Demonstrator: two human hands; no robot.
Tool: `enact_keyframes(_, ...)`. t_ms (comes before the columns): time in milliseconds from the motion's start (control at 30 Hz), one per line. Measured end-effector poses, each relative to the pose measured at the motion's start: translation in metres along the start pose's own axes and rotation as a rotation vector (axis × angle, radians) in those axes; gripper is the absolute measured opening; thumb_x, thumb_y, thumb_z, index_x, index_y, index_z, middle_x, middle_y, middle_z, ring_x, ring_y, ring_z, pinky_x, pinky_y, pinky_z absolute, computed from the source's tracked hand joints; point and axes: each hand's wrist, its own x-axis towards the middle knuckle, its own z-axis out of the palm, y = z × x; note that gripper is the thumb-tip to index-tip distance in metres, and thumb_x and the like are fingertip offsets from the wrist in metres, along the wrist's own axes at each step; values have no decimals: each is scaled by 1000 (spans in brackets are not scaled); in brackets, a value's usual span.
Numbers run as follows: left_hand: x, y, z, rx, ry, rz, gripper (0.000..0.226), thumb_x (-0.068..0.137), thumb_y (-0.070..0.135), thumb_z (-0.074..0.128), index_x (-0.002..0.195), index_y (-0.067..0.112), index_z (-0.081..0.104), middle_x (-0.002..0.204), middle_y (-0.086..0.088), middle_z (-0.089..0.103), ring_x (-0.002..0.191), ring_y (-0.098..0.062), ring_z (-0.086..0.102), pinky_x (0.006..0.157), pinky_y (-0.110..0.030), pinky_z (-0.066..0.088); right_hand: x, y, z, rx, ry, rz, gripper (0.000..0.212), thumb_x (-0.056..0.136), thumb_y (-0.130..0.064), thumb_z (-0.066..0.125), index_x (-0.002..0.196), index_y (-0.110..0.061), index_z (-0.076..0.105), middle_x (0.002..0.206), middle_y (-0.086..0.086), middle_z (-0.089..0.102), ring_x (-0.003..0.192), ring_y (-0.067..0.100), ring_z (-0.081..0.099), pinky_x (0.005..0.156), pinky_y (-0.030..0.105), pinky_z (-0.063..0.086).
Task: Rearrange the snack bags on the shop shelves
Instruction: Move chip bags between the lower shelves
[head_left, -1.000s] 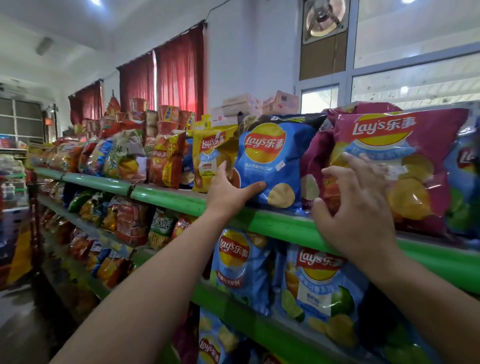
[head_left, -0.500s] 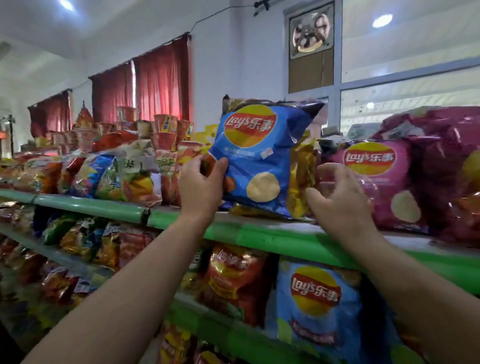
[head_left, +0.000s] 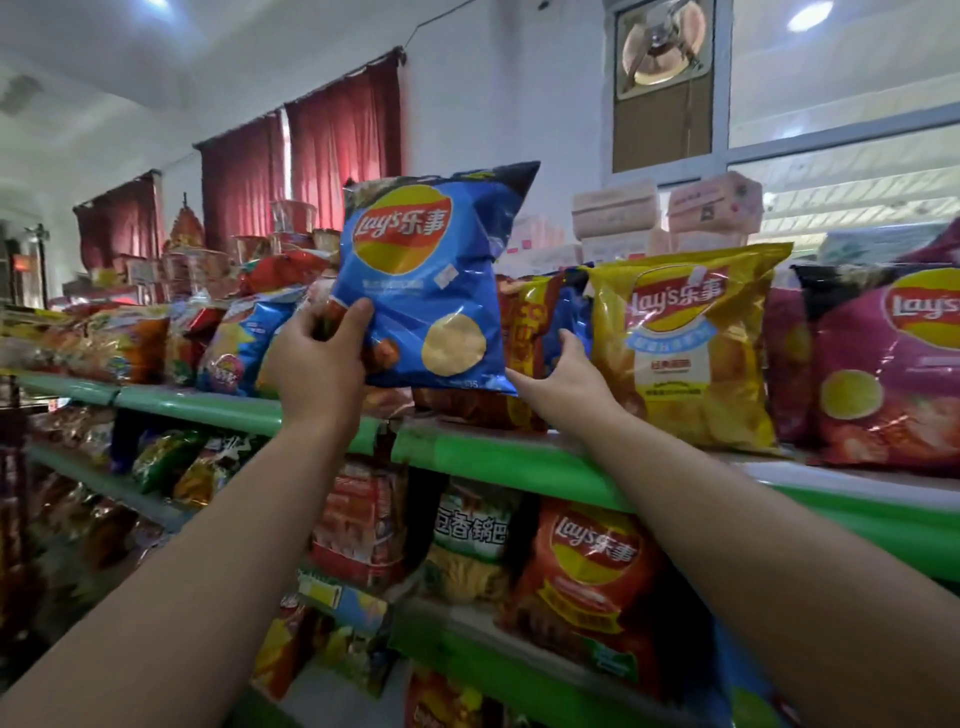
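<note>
Blue Lay's bag (head_left: 431, 280) hung upright, slightly tilted, raised above top green shelf (head_left: 493, 462), lower left edge pinched by left hand (head_left: 317, 364). Yellow Lay's bag (head_left: 685, 348) stood on shelf to its right, magenta Lay's bag (head_left: 893, 374) beyond.

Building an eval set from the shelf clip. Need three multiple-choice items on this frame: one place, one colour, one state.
1. Where does the yellow Lay's bag stand?
A. top shelf
B. lower shelf
C. floor

2. What colour are the curtains?
A. green
B. red
C. white

3. What state is the blue Lay's bag in?
A. lying flat
B. torn open
C. held upright by the left hand

Key:
1 A, it stands behind the top shelf's green rail.
2 B, dark red cloth hangs over the windows.
3 C, the left hand grips its lower corner.
</note>
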Motion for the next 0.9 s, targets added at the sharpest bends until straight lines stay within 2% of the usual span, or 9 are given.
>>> enact_keyframes(67,10,-8,-10,2,35,-23,27,80,47,70,80,20,65,76,15,70,73,-4,68,60,-21,54,10,-4,11,27,12,19,113,67,-65,74,153,-22,14,153,3,39,128,21,46,96,29,41)
enact_keyframes(167,19,-14,-24,35,79,-22,34,79,50,70,94,20,70,86,13,69,82,-9,68,68,-27,55,19,-8,22,95,52,30,101,73,-55,76,152,-26,19,143,-2,48,104,7,39,80,21,40)
enact_keyframes(200,21,-16,-27,37,77,-28,34,80,49,69,94,19,71,84,13,69,78,-9,69,66,-27,56,22,-8,23,132,67,48,92,78,-48,75,151,-29,22,141,-3,50,103,6,42,80,21,43)
enact_keyframes(300,23,-21,-34,-40,83,-64,22,87,37,66,85,16,72,67,7,70,52,-7,68,48,-21,53,24,-14,17,222,93,84,69,87,-27,71,144,-31,33,131,3,58,101,20,62,85,43,57)
enact_keyframes(400,18,-22,-33,-28,106,-49,24,90,32,63,67,32,67,49,15,65,42,1,61,42,-15,46,16,-22,-6,126,137,-16,59,88,-29,69,139,-31,40,125,0,62,109,23,62,88,49,56)
enact_keyframes(467,13,-23,-29,-1,115,-34,30,90,36,61,60,32,65,48,14,64,43,-1,61,44,-17,47,5,-26,-31,-13,236,-116,60,86,-37,69,139,-33,40,126,-2,61,112,22,59,93,47,53)
enact_keyframes(600,6,-27,-6,-6,105,-68,29,85,41,59,59,28,66,62,-5,68,60,-28,67,59,-48,57,-24,-26,-91,-194,480,-296,61,85,-46,66,139,-28,44,123,-5,59,116,23,55,93,34,43)
enact_keyframes(733,-8,-27,30,176,90,40,39,87,45,53,62,19,67,58,-3,66,60,-28,65,58,-43,53,-49,-9,-146,-132,585,-343,56,86,-44,64,137,-27,48,124,1,63,106,18,61,89,32,48)
enact_keyframes(900,-25,-41,81,303,75,-60,37,95,39,55,94,8,75,96,-15,69,84,-30,62,73,-38,50,-62,19,-188,110,628,-268,47,81,-47,66,124,-32,58,95,-12,67,78,-3,66,67,21,54)
